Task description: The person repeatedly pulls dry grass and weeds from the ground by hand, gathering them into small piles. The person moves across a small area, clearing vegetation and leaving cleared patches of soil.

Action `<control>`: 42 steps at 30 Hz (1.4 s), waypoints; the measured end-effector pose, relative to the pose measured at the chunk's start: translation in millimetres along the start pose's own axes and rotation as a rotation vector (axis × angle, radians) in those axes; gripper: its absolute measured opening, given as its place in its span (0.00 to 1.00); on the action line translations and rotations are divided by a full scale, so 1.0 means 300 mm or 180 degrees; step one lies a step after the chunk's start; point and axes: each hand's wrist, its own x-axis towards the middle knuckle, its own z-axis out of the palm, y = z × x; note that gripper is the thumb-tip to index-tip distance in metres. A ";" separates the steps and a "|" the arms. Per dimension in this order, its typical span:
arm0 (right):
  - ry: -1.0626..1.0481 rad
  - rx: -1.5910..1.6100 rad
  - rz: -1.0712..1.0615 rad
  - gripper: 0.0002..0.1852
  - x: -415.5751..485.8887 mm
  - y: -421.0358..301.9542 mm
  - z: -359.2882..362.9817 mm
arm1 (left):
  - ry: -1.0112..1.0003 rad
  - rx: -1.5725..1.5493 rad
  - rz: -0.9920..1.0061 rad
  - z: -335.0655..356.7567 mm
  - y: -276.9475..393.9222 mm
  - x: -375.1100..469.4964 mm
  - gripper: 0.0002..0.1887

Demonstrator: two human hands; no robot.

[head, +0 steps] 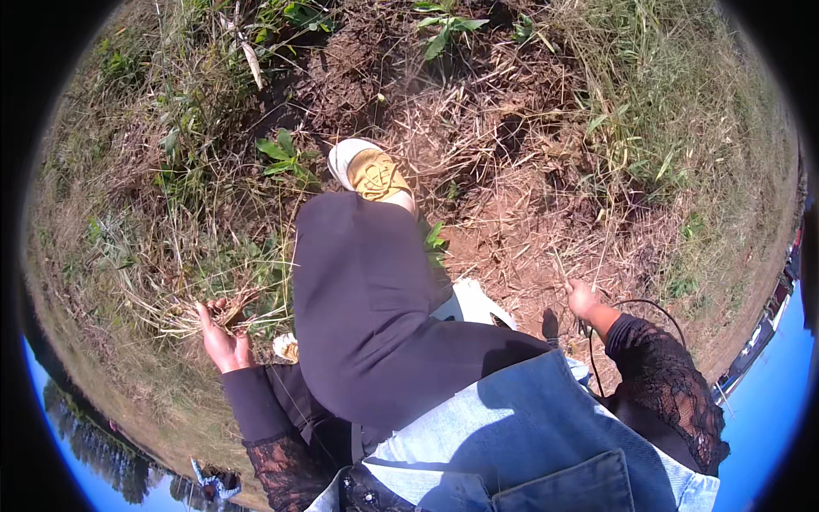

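Note:
At the lower left, my left hand [225,336] is closed around a loose bunch of dry grass stalks [182,318], which spreads out to both sides of the fingers. My right hand [583,301], on the right, pinches a few thin dry stalks [561,267] that point up and away. A dark cord [652,302] loops beside the right wrist. Between the hands is my bent knee in dark trousers [361,269], with a yellow and white shoe [371,171] beyond it on the soil. Something white [477,304] lies partly hidden behind the leg.
Dry straw and reddish soil [512,211] lie ahead, with a clump of dug-up earth [345,77] farther off. Taller grass stands at left and right [678,96]. Green leafy plants [281,153] grow near the shoe. Another person [216,483] is far off at the lower left.

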 end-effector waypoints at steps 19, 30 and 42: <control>-0.1100 0.2781 0.1558 0.13 -0.242 0.011 0.293 | -0.0084 -0.0310 -0.0064 -0.073 -0.017 0.020 0.13; -0.1039 0.3642 0.2539 0.12 -0.380 0.192 0.388 | -0.0095 -0.0037 0.0031 -0.044 0.018 -0.005 0.18; 0.1740 0.4363 -0.0956 0.15 0.461 -0.585 -0.272 | -0.0342 -0.0076 0.0036 -0.102 0.002 0.007 0.15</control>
